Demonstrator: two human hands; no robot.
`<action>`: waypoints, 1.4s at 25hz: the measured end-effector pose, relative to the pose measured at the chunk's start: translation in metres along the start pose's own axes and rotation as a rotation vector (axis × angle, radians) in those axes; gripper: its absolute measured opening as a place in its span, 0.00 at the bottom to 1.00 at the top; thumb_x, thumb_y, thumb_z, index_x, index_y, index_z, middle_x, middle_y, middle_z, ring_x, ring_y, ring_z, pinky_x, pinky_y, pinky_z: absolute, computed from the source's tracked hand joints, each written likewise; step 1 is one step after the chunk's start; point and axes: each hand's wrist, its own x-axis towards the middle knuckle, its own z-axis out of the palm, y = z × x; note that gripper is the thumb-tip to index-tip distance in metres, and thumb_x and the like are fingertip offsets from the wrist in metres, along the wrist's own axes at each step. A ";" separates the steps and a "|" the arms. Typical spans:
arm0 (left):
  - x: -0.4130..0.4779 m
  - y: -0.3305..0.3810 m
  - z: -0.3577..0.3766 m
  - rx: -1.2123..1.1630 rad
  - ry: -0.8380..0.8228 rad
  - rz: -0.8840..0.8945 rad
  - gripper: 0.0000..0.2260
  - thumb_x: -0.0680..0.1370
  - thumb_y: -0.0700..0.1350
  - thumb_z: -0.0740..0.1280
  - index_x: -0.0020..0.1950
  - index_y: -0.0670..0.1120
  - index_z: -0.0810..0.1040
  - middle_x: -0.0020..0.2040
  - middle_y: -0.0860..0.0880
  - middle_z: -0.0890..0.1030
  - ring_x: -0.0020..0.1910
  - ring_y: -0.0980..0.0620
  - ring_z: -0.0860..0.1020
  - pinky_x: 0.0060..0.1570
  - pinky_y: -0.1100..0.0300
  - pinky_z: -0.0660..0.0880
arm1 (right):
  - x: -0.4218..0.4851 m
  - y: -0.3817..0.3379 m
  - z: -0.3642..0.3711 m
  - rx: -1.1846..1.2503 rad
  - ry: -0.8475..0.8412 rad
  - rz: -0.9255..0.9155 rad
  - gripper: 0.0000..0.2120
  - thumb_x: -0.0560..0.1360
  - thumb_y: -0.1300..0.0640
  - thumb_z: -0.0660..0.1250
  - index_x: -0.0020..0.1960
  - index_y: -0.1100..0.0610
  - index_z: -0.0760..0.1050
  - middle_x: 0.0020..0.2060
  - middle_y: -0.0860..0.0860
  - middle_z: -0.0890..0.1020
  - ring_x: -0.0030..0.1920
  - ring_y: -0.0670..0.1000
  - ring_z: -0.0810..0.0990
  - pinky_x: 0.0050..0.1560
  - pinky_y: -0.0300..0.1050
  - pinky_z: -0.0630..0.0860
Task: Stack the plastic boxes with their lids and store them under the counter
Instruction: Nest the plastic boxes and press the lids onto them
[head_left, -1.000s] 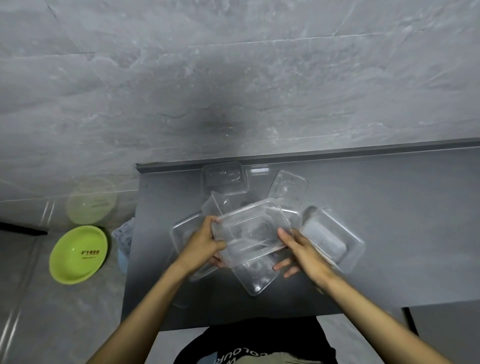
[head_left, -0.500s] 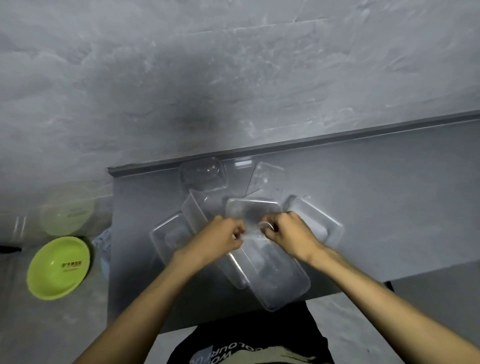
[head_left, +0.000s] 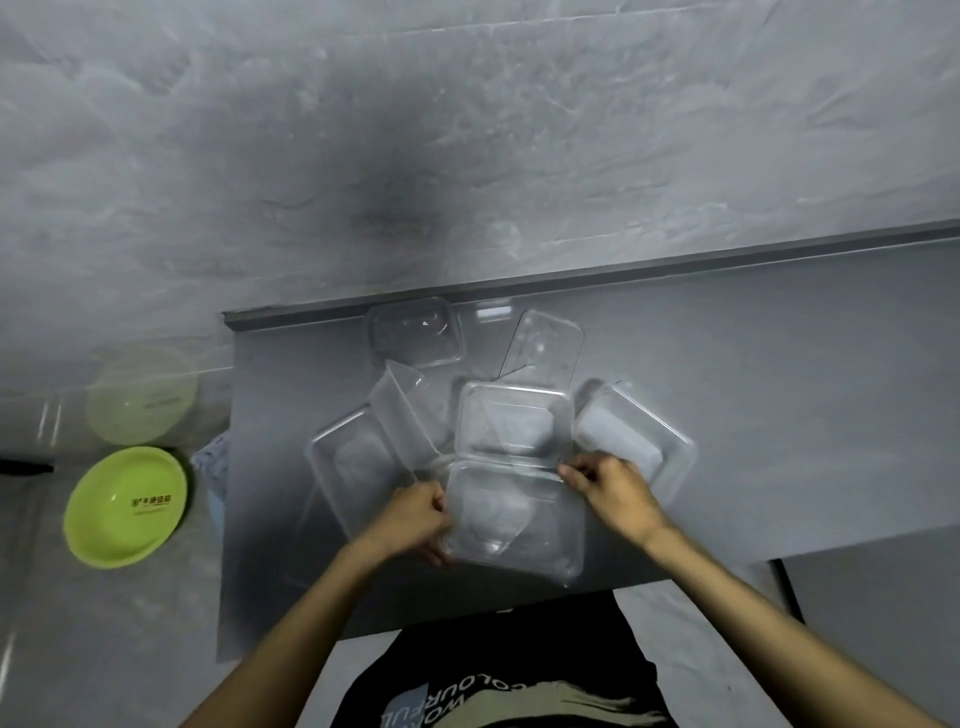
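Note:
Several clear plastic boxes and lids lie scattered on the grey counter (head_left: 753, 415). The nearest clear box (head_left: 511, 519) sits at the counter's front edge. My left hand (head_left: 415, 514) grips its left rim. My right hand (head_left: 610, 491) pinches its far right corner. A second clear box (head_left: 514, 423) lies just behind it, touching. Another box (head_left: 636, 436) rests to the right, and one (head_left: 353, 462) to the left with a tilted lid (head_left: 405, 410) leaning over it. Two lids (head_left: 415, 335) (head_left: 543, 345) lie near the wall.
A green basin (head_left: 127, 506) sits on the floor left of the counter, with a paler green one (head_left: 143, 395) behind it. A bluish item (head_left: 213, 465) shows at the counter's left edge. The grey tiled wall rises behind.
Both hands drew apart from the middle of the pile to opposite sides of the nearest box, which now lies squarer to the front edge. The view shifted slightly.

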 end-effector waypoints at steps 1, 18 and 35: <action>0.004 -0.002 0.001 -0.010 0.008 -0.022 0.05 0.74 0.32 0.62 0.43 0.41 0.69 0.37 0.34 0.80 0.30 0.41 0.83 0.25 0.55 0.80 | 0.010 -0.004 -0.002 -0.052 0.073 -0.043 0.13 0.76 0.50 0.67 0.56 0.55 0.80 0.54 0.54 0.83 0.56 0.56 0.80 0.58 0.47 0.75; 0.024 -0.020 0.021 0.053 0.039 -0.073 0.06 0.78 0.39 0.60 0.41 0.45 0.72 0.35 0.43 0.81 0.34 0.43 0.85 0.32 0.54 0.81 | 0.082 -0.027 -0.055 -0.207 0.383 -0.144 0.09 0.74 0.61 0.59 0.49 0.59 0.78 0.43 0.63 0.83 0.44 0.66 0.80 0.43 0.54 0.77; -0.016 0.051 -0.002 0.241 0.329 0.382 0.04 0.76 0.43 0.67 0.48 0.46 0.74 0.39 0.49 0.80 0.26 0.57 0.79 0.25 0.66 0.75 | 0.000 0.016 -0.029 0.105 0.203 -0.151 0.08 0.78 0.54 0.63 0.42 0.50 0.76 0.28 0.48 0.79 0.30 0.45 0.75 0.43 0.47 0.75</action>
